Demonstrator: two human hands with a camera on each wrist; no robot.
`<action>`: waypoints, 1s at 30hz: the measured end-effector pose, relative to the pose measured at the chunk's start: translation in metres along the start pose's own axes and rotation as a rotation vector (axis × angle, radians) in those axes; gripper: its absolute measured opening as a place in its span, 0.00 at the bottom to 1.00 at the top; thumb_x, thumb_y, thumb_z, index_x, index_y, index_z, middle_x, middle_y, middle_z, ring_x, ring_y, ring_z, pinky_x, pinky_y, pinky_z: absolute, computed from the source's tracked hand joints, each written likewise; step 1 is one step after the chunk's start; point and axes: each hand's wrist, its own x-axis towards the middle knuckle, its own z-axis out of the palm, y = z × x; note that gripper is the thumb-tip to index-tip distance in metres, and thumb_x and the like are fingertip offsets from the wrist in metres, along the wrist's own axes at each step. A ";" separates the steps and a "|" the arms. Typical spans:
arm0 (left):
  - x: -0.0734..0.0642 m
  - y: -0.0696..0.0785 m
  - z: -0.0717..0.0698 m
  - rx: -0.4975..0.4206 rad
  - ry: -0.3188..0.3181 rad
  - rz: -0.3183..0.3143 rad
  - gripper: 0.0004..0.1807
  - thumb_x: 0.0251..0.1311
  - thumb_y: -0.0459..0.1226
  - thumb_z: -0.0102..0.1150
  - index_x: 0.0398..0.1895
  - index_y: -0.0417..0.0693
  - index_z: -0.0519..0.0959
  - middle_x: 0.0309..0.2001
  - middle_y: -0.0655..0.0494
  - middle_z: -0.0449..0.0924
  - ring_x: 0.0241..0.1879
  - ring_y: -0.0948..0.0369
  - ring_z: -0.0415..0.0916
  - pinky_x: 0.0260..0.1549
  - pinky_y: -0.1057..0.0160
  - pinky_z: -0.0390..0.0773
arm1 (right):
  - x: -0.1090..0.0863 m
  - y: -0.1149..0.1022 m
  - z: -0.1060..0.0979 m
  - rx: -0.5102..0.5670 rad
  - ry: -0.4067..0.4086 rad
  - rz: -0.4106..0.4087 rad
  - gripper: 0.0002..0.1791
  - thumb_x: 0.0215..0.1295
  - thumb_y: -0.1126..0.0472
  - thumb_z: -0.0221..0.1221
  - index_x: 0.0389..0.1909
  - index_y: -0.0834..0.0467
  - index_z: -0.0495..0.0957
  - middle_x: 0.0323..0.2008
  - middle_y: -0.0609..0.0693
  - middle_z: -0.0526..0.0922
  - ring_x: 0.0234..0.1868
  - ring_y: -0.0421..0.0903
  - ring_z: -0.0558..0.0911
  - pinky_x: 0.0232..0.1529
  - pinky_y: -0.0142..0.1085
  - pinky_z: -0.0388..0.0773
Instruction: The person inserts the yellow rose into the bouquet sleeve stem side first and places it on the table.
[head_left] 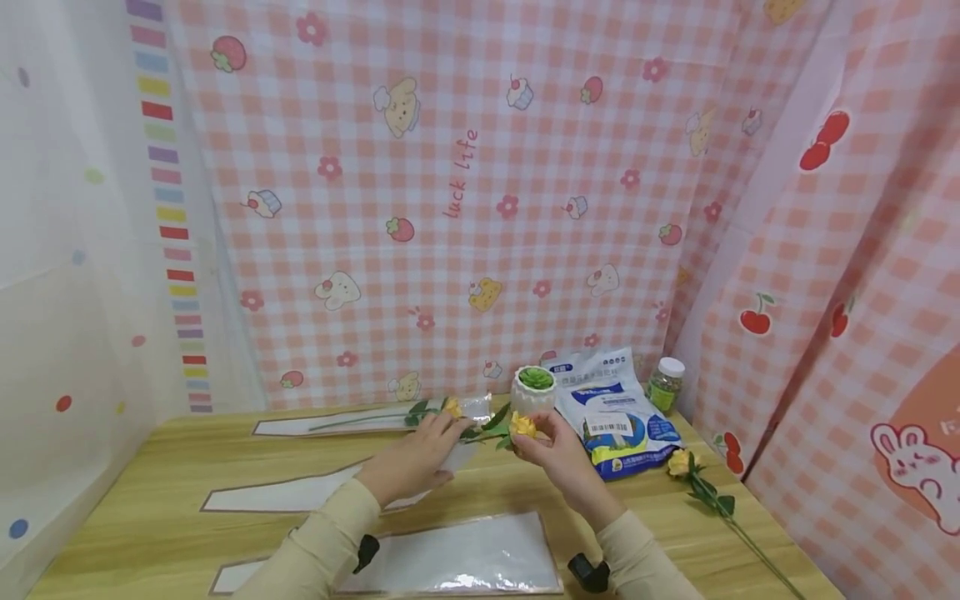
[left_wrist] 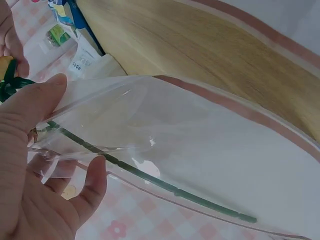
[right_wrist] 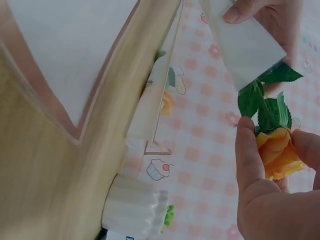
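My left hand (head_left: 408,454) holds the top of a tapered flower sleeve (left_wrist: 215,145), its thumb on the white side and fingers against the clear film. Inside the sleeve runs the green stem (left_wrist: 145,175) of a yellow artificial rose (right_wrist: 280,152). My right hand (head_left: 558,458) pinches the rose's bloom between thumb and fingers. Green leaves (right_wrist: 250,100) stick out of the sleeve's mouth, between the two hands. Behind the left hand, a second sleeve (head_left: 281,427) lies on the table with another yellow rose in it.
A flat sleeve (head_left: 465,554) lies at the table's front. Beyond the right hand stand a white pot with a succulent (head_left: 536,378), a printed bag (head_left: 615,425) and a white-capped jar (head_left: 666,387). A loose yellow rose (head_left: 682,462) lies along the right edge.
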 end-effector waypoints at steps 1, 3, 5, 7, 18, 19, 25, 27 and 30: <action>0.000 0.000 0.000 0.001 -0.006 0.001 0.43 0.60 0.43 0.73 0.74 0.42 0.61 0.56 0.52 0.67 0.54 0.58 0.66 0.53 0.62 0.79 | 0.000 -0.001 -0.001 -0.001 -0.015 0.008 0.18 0.72 0.66 0.61 0.58 0.66 0.68 0.57 0.63 0.75 0.49 0.54 0.86 0.52 0.43 0.84; 0.001 0.001 0.000 0.007 -0.019 0.002 0.43 0.59 0.43 0.73 0.74 0.42 0.62 0.56 0.52 0.67 0.53 0.58 0.66 0.53 0.63 0.79 | 0.000 -0.003 -0.006 -0.002 -0.043 0.007 0.20 0.73 0.65 0.59 0.60 0.67 0.68 0.55 0.63 0.76 0.48 0.54 0.86 0.52 0.44 0.84; 0.002 0.002 0.000 0.014 -0.034 0.002 0.42 0.59 0.44 0.73 0.73 0.43 0.63 0.57 0.52 0.67 0.54 0.58 0.67 0.54 0.62 0.79 | 0.001 -0.005 -0.010 -0.019 -0.039 -0.007 0.21 0.73 0.65 0.59 0.63 0.67 0.69 0.53 0.63 0.78 0.47 0.53 0.86 0.50 0.46 0.85; 0.004 0.004 -0.001 0.014 -0.045 0.003 0.43 0.59 0.45 0.73 0.73 0.42 0.64 0.58 0.50 0.68 0.55 0.56 0.68 0.55 0.61 0.79 | 0.002 -0.005 -0.013 -0.034 -0.022 -0.015 0.21 0.73 0.66 0.58 0.64 0.66 0.70 0.52 0.62 0.80 0.45 0.52 0.86 0.48 0.47 0.85; 0.008 0.004 0.004 -0.043 -0.045 -0.014 0.48 0.56 0.45 0.75 0.76 0.43 0.59 0.65 0.43 0.68 0.67 0.44 0.66 0.65 0.48 0.72 | 0.001 0.006 0.000 0.152 -0.169 0.044 0.24 0.78 0.61 0.52 0.67 0.61 0.56 0.60 0.67 0.74 0.54 0.60 0.84 0.51 0.51 0.84; 0.007 0.003 0.004 -0.053 -0.041 -0.021 0.49 0.56 0.44 0.75 0.77 0.44 0.58 0.66 0.44 0.68 0.67 0.45 0.66 0.65 0.47 0.72 | 0.001 0.007 0.000 0.180 -0.172 0.049 0.23 0.79 0.62 0.50 0.67 0.61 0.56 0.61 0.67 0.74 0.54 0.60 0.84 0.52 0.49 0.84; 0.000 0.000 0.009 -0.178 -0.043 -0.105 0.60 0.57 0.50 0.74 0.82 0.52 0.41 0.73 0.40 0.63 0.70 0.44 0.63 0.67 0.40 0.66 | 0.004 0.010 -0.001 0.363 -0.142 0.111 0.20 0.79 0.66 0.47 0.67 0.63 0.55 0.57 0.61 0.75 0.48 0.53 0.87 0.56 0.45 0.82; -0.001 -0.001 0.012 -0.217 -0.046 -0.116 0.64 0.55 0.52 0.74 0.83 0.53 0.37 0.73 0.38 0.61 0.69 0.44 0.64 0.68 0.42 0.66 | 0.004 0.010 -0.001 0.415 -0.134 0.136 0.21 0.79 0.66 0.46 0.67 0.63 0.55 0.55 0.59 0.76 0.46 0.52 0.88 0.56 0.43 0.82; -0.001 0.000 0.014 -0.260 -0.056 -0.121 0.68 0.53 0.53 0.75 0.83 0.53 0.32 0.72 0.35 0.61 0.68 0.45 0.65 0.69 0.47 0.67 | 0.004 0.011 -0.001 0.480 -0.121 0.167 0.20 0.79 0.66 0.46 0.66 0.66 0.56 0.51 0.57 0.76 0.44 0.51 0.87 0.56 0.42 0.81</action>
